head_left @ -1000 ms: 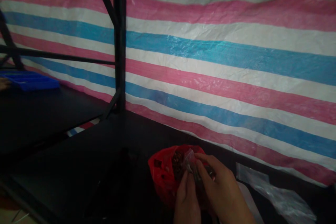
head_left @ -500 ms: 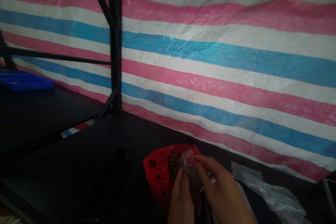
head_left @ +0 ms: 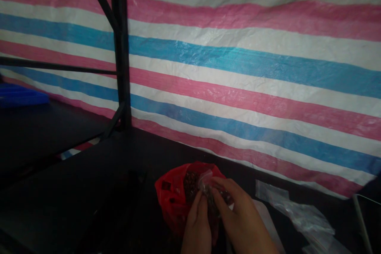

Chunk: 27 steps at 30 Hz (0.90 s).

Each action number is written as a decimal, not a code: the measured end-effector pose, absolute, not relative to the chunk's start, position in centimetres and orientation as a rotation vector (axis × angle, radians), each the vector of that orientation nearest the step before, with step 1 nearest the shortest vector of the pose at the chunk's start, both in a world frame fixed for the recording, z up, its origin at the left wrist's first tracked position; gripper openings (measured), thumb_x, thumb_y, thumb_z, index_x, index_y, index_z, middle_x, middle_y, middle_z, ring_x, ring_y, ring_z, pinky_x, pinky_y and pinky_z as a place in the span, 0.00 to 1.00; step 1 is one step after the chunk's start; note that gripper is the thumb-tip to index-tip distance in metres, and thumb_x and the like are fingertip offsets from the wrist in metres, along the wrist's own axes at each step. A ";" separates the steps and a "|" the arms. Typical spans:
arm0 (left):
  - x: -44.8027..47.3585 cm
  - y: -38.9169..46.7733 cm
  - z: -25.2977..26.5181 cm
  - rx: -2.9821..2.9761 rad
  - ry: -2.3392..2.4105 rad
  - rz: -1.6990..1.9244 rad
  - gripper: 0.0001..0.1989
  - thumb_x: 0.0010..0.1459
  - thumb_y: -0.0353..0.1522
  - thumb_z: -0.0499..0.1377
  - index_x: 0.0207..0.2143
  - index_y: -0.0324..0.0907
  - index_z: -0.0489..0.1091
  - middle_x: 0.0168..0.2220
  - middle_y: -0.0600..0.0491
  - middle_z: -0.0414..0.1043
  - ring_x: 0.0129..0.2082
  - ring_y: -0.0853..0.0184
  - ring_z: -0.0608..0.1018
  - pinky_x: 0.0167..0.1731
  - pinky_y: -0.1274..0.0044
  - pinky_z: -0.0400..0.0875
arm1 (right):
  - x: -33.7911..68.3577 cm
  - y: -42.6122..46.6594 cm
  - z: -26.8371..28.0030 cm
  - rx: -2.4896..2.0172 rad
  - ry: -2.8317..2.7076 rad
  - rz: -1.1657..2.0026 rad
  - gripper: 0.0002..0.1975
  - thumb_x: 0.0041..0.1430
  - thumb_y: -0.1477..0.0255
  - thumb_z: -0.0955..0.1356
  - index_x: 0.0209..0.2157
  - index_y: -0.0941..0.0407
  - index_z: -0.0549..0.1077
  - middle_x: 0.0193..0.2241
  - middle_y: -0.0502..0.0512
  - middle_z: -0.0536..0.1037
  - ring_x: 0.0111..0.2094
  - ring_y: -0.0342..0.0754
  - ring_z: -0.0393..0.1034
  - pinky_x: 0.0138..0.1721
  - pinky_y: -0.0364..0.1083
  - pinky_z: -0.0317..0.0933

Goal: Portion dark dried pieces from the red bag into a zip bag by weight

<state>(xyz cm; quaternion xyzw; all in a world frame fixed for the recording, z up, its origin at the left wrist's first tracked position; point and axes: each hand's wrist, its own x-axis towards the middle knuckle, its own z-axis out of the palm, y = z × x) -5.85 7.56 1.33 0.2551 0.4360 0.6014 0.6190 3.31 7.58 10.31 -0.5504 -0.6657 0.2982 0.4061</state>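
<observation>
Both my hands meet at the bottom centre over a dark table (head_left: 89, 190). My left hand (head_left: 196, 226) and my right hand (head_left: 238, 218) pinch a small clear plastic bag (head_left: 208, 184) that holds dark small parts. Just behind the bag lies an open red plastic bag (head_left: 169, 196) with more dark small pieces showing inside it. My fingers hide the lower part of the clear bag.
Loose clear plastic bags (head_left: 297, 216) lie on the table to the right. A black metal post (head_left: 120, 47) with braces rises at the table's back left. A blue tray (head_left: 20, 97) sits on a neighbouring surface at far left. A striped tarp (head_left: 253, 67) hangs behind.
The view has drifted, so everything sits further left in the frame. My hands stay closed on the small clear bag by the red bag, fingers shifting slightly.
</observation>
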 end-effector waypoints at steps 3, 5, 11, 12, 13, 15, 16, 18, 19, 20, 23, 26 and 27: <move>-5.9 7.8 1.6 0.597 1.042 1.379 0.33 0.60 0.55 0.61 0.56 0.40 0.76 0.25 0.53 0.78 0.20 0.65 0.76 0.18 0.77 0.63 | 3.7 7.5 10.5 -1.407 -1.675 0.750 0.15 0.66 0.60 0.68 0.48 0.48 0.84 0.47 0.55 0.85 0.49 0.56 0.81 0.54 0.50 0.70; -6.1 7.6 1.7 0.602 1.072 1.396 0.33 0.60 0.55 0.62 0.57 0.41 0.75 0.30 0.50 0.81 0.26 0.61 0.81 0.22 0.76 0.70 | 3.9 7.4 10.6 -1.408 -1.673 0.751 0.16 0.65 0.60 0.68 0.47 0.49 0.83 0.47 0.56 0.86 0.47 0.56 0.81 0.54 0.51 0.70; -6.6 6.2 1.7 0.814 1.262 1.567 0.24 0.65 0.49 0.60 0.56 0.48 0.79 0.62 0.44 0.78 0.67 0.49 0.73 0.60 0.62 0.76 | 4.6 7.7 10.5 -1.348 -1.583 0.766 0.18 0.63 0.54 0.68 0.45 0.51 0.81 0.44 0.58 0.86 0.42 0.56 0.82 0.45 0.50 0.73; -6.7 6.1 1.8 0.916 1.303 1.595 0.22 0.66 0.48 0.58 0.56 0.49 0.79 0.64 0.45 0.76 0.70 0.49 0.71 0.64 0.60 0.73 | 4.7 7.7 10.6 -1.330 -1.556 0.772 0.19 0.63 0.53 0.68 0.46 0.51 0.80 0.44 0.58 0.85 0.42 0.55 0.81 0.45 0.50 0.73; -6.8 6.0 1.9 1.017 1.325 1.608 0.22 0.68 0.47 0.57 0.55 0.50 0.80 0.64 0.45 0.76 0.70 0.50 0.70 0.65 0.59 0.71 | 4.9 7.7 10.7 -1.318 -1.529 0.778 0.20 0.62 0.53 0.68 0.46 0.51 0.80 0.44 0.58 0.85 0.42 0.55 0.81 0.45 0.50 0.73; -7.0 6.0 2.3 1.179 1.288 1.591 0.21 0.69 0.47 0.55 0.55 0.51 0.80 0.62 0.46 0.77 0.66 0.51 0.75 0.64 0.59 0.72 | 5.3 7.5 11.0 -1.314 -1.492 0.797 0.19 0.62 0.52 0.69 0.45 0.51 0.79 0.41 0.57 0.85 0.42 0.54 0.81 0.43 0.48 0.73; -7.1 6.1 2.7 1.231 1.250 1.578 0.21 0.69 0.48 0.55 0.55 0.51 0.80 0.60 0.46 0.78 0.64 0.52 0.77 0.63 0.61 0.74 | 5.5 7.4 11.3 -1.314 -1.485 0.799 0.18 0.62 0.52 0.70 0.42 0.51 0.80 0.40 0.57 0.85 0.41 0.54 0.81 0.42 0.47 0.72; -6.9 6.0 3.5 1.262 1.200 1.585 0.22 0.70 0.49 0.54 0.54 0.51 0.80 0.56 0.47 0.79 0.60 0.55 0.79 0.59 0.65 0.76 | 6.5 7.1 11.9 -1.318 -1.481 0.779 0.18 0.61 0.51 0.70 0.36 0.52 0.80 0.35 0.55 0.84 0.38 0.52 0.79 0.39 0.46 0.71; -6.7 5.9 3.9 1.250 1.204 1.609 0.22 0.70 0.50 0.53 0.53 0.51 0.79 0.55 0.48 0.79 0.60 0.56 0.79 0.57 0.67 0.76 | 7.1 6.9 12.3 -1.324 -1.480 0.766 0.19 0.61 0.51 0.70 0.34 0.53 0.79 0.33 0.55 0.83 0.36 0.52 0.79 0.38 0.45 0.70; -6.5 5.7 4.3 1.230 1.226 1.645 0.21 0.71 0.50 0.52 0.52 0.51 0.79 0.53 0.49 0.79 0.60 0.57 0.78 0.56 0.69 0.75 | 7.9 6.6 12.5 -1.335 -1.481 0.756 0.20 0.60 0.50 0.70 0.33 0.53 0.79 0.32 0.54 0.82 0.35 0.52 0.78 0.38 0.45 0.70; -5.7 4.8 5.3 1.184 1.290 1.765 0.19 0.73 0.46 0.51 0.47 0.51 0.78 0.50 0.51 0.78 0.57 0.60 0.77 0.55 0.72 0.71 | 10.9 6.1 12.6 -1.422 -1.504 0.751 0.22 0.59 0.48 0.69 0.29 0.53 0.79 0.27 0.53 0.81 0.32 0.52 0.77 0.36 0.46 0.69; -5.0 4.1 5.6 1.231 1.282 1.813 0.17 0.73 0.44 0.52 0.43 0.50 0.78 0.47 0.53 0.79 0.51 0.62 0.79 0.52 0.74 0.70 | 13.9 6.1 11.0 -1.580 -1.505 0.691 0.23 0.57 0.49 0.67 0.25 0.53 0.79 0.24 0.55 0.81 0.30 0.55 0.78 0.34 0.50 0.70; -4.8 3.9 5.6 1.267 1.272 1.821 0.17 0.74 0.44 0.52 0.42 0.50 0.78 0.45 0.53 0.79 0.48 0.63 0.79 0.50 0.75 0.71 | 14.7 6.3 10.3 -1.627 -1.480 0.643 0.22 0.55 0.49 0.67 0.26 0.54 0.80 0.25 0.57 0.82 0.31 0.58 0.79 0.36 0.52 0.71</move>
